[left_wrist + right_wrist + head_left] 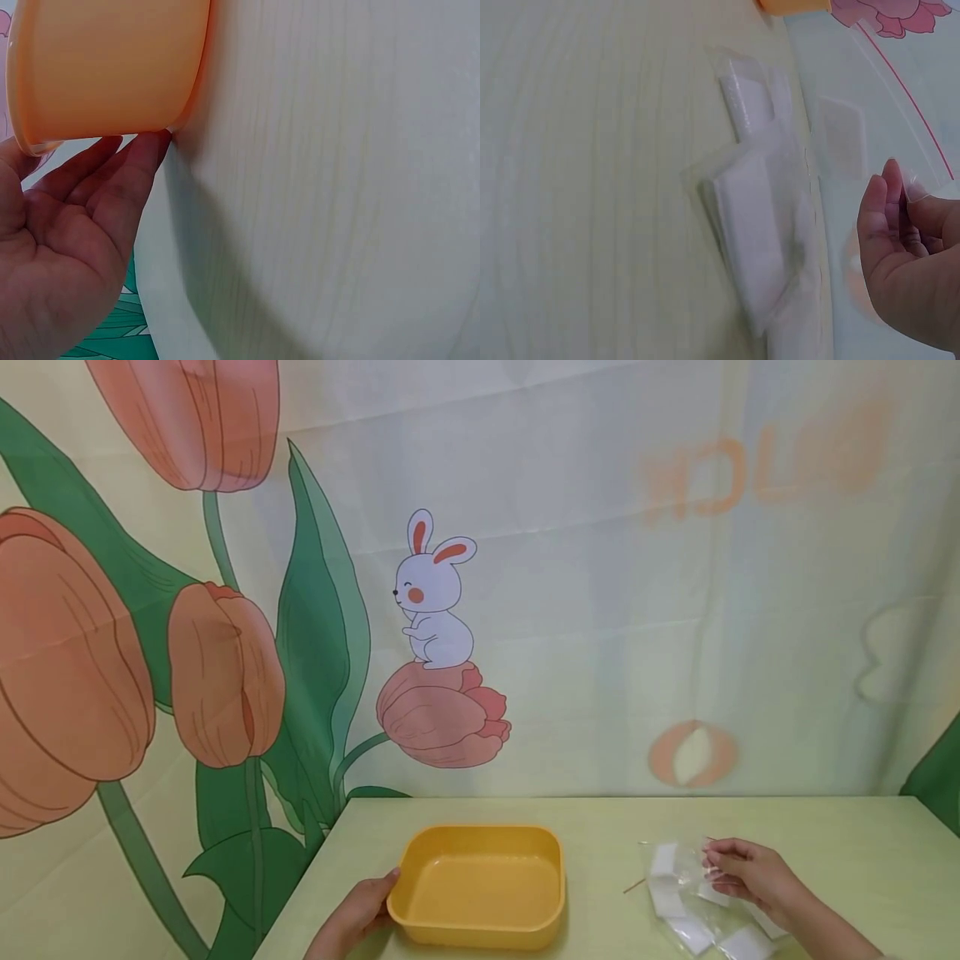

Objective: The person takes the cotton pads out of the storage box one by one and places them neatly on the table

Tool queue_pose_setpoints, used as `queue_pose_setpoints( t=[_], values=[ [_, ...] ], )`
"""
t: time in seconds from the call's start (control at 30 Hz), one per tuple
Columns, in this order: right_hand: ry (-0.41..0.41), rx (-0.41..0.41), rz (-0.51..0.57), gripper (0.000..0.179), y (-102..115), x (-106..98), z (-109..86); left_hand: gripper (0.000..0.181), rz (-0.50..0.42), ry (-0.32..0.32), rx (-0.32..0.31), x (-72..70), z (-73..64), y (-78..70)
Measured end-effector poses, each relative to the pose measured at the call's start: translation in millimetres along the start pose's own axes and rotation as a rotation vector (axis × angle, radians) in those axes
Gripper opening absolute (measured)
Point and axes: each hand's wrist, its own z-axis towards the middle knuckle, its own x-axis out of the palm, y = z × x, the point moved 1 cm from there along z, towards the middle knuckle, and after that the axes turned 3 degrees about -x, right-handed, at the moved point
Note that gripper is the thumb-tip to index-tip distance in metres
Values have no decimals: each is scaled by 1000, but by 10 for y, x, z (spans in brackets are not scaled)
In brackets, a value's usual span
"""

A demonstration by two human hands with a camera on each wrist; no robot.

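A yellow plastic bin (pixel 480 935) with rounded corners stands on the table, its inside bare. My left hand (pixel 358 910) grips it at the left end. In the left wrist view the thumb of the left hand (pixel 67 240) is at the rim of the bin (pixel 112 67) and the fingertips touch its side near the base. On the right, my right hand (pixel 753 877) pinches a clear zip bag (pixel 904 94) with a red seal line between thumb and fingers. A white flat piece (pixel 844 139) shows through the clear plastic.
Several clear bags with white flat pieces (pixel 663 897) lie in a loose group under and around the right hand. The pale table (pixel 600 827) ends at a backdrop (pixel 570 610) printed with tulips and a rabbit.
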Motion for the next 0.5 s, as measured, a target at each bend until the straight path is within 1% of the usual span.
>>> queue_pose_setpoints(
  t=[0.1,0.2,0.3,0.4,0.5],
  values=[
    [-24,20,3,14,-82,-14,2,57,-5,8,8,2,-2,6],
    [-57,24,-31,15,-139,-24,-2,57,-14,13,16,6,1,11],
    [-115,25,-107,16,-177,-30,5,56,-19,6,11,3,1,4],
    [-179,28,-206,23,-199,-31,18,56,-21,0,3,-4,-1,4],
    [-211,28,-288,30,-209,-37,21,57,-15,6,4,-7,-1,8]
  ],
)
